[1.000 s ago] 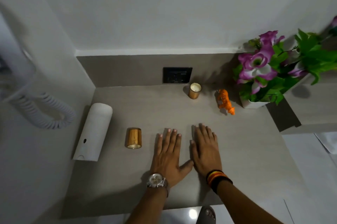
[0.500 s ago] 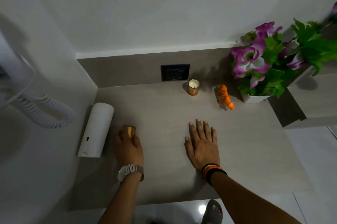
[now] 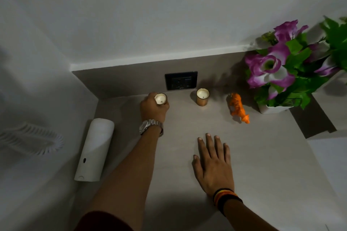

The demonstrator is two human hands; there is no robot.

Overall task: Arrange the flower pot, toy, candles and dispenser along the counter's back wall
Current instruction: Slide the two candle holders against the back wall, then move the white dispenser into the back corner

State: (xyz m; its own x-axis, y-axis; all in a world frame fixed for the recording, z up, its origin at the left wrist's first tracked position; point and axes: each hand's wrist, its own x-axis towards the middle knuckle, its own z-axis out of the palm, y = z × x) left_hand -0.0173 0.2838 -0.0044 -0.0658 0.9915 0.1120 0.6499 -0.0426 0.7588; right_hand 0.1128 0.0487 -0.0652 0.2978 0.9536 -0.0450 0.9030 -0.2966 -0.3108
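My left hand (image 3: 153, 107) is closed around a gold candle (image 3: 161, 98), holding it upright near the back wall, left of the black socket. A second gold candle (image 3: 202, 97) stands just right of the socket. An orange toy tiger (image 3: 238, 107) stands beside it, and a white flower pot (image 3: 272, 109) with purple flowers stands in the back right corner. The white dispenser (image 3: 94, 150) lies on its side by the left wall. My right hand (image 3: 214, 163) rests flat on the counter with its fingers apart.
A black wall socket (image 3: 181, 80) is set in the low back wall. A white coiled cord (image 3: 30, 139) hangs at the left. The beige counter (image 3: 262, 165) steps up to a raised ledge at the right, behind the pot.
My left hand took hold of the candle lying by the dispenser and carried it to the back wall, left of the socket, now upright. My right hand stayed flat on the counter.
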